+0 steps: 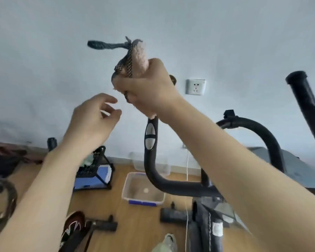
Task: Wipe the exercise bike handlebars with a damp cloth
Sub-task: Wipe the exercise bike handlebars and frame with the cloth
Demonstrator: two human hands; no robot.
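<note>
At the top of the bike's handlebar (150, 160), the right hand (147, 90) grips the pink cloth (138, 53), which sticks up above its fingers. The left hand (93, 120) hovers just beside, fingers loose, holding nothing. The plastic tub (127, 186) on the floor holds a small pale disc.

The right grip (149, 88) holds the cloth (139, 55) round the handlebar (150, 160) top; left grip (93, 120) hovers beside.

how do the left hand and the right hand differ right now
The right hand is clenched round the cloth at the top of the handlebar; the left hand holds nothing, its fingers loosely curled. The right hand sits higher; the left hand is lower and beside it, apart from the bar. Both are bare and raised.
</note>
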